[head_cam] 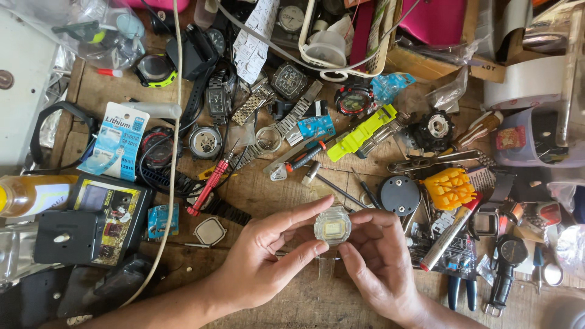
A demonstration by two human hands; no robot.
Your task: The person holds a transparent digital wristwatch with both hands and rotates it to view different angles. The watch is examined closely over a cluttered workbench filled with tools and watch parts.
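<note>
Both hands are holding a clear watch case [333, 225] just above the desk [292, 304], near its front edge and between the two palms. The left hand [262, 262] is pinching the case from its left side, thumb on the upper rim and forefinger below, so the grip is clenched on the case. The right hand [381, 256] is bracing the opposite side with curled fingertips, likewise grasping the case. This two-sided hold is keeping the pale yellowish inner face turned up toward the camera and is steadying a small, slippery part. A transparent strap stub appears to be hanging below the case, but it is hard to make out against the wood. Tools are lying within short reach beyond the hands: a red screwdriver [211, 183], a black round disc [400, 195], an orange block [450, 187] and blue-handled pliers [461, 292]. Loose watches and straps are crowding the far half of the desk. The fingertips are covering the case's side walls, so any buttons or screws there are hidden. A dark tester box [106, 213] at left is partly covered by a black part, and both forearms are being cut off by the lower frame edge.
</note>
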